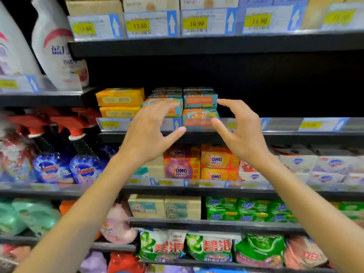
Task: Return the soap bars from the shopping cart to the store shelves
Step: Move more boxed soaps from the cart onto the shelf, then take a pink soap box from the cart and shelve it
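Black store shelving fills the view, each board fronted by a clear strip of price labels point(139, 25). On the middle shelf point(295, 134), toward its left end, the soap bars point(200, 101) sit in blue-and-orange boxes, stacked in two columns at the front edge. Just beside them on the left are two yellow boxes point(120, 97), one on the other. White bottles point(55, 46) stand on the higher board at the far left, and spray bottles point(78, 154) with red triggers stand below them. OMO boxes point(218, 160) fill the board under the soap, with green packs point(246, 211) and Ariel bags point(163, 245) lower still. The left hand point(151, 131) is spread with gently curved fingers in front of the left column, hiding part of it. The right hand point(242, 131) is likewise spread at the right side of the right column, thumb low and forefinger high. Neither hand holds anything, and whether either touches a box cannot be told.
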Available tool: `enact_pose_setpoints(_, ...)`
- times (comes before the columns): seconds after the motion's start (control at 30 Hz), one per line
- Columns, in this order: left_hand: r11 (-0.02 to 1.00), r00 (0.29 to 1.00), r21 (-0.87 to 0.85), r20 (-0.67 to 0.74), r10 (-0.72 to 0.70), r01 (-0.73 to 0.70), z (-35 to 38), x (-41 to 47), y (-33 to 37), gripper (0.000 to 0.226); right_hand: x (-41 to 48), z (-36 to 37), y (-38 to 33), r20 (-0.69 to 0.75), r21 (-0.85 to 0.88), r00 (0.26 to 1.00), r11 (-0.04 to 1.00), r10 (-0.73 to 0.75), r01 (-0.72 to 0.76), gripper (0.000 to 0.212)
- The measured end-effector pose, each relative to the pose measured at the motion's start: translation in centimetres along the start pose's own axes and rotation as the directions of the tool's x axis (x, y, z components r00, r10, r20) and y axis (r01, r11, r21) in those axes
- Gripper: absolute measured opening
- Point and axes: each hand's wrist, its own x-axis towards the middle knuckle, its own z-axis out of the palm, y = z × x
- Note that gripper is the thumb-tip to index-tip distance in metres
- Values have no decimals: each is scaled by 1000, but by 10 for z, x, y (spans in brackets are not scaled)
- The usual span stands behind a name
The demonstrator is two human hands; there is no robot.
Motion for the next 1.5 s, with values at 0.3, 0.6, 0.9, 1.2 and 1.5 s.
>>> enact_pose_setpoints(0.3, 786, 791, -189, 334, -513, 589, 70, -207, 44, 75, -203, 31, 9, 589, 81, 795, 967, 149, -241, 50)
enact_pose_setpoints(0.6, 264, 267, -77, 496, -826, 961, 64, -421, 137, 68, -386, 17, 4, 951, 7, 294, 947, 92, -321, 58)
enact_pose_setpoints(0.9, -98, -47, -155, 304, -951, 983, 5, -533, 209, 40, -434, 44, -63, 985, 169, 68, 960, -157, -224, 48)
enact_pose_setpoints(1.2, -453, -438, -255, 116, -892, 854, -61, -637, 251, 37, -464, 105, -200, 887, 421, -142, 895, -440, -145, 49)
enact_pose_setpoints(1.5, -561, -574, -329, 65, -816, 760, -154, -740, 219, 38, -511, 155, -361, 828, 493, -273, 868, -490, -62, 51)
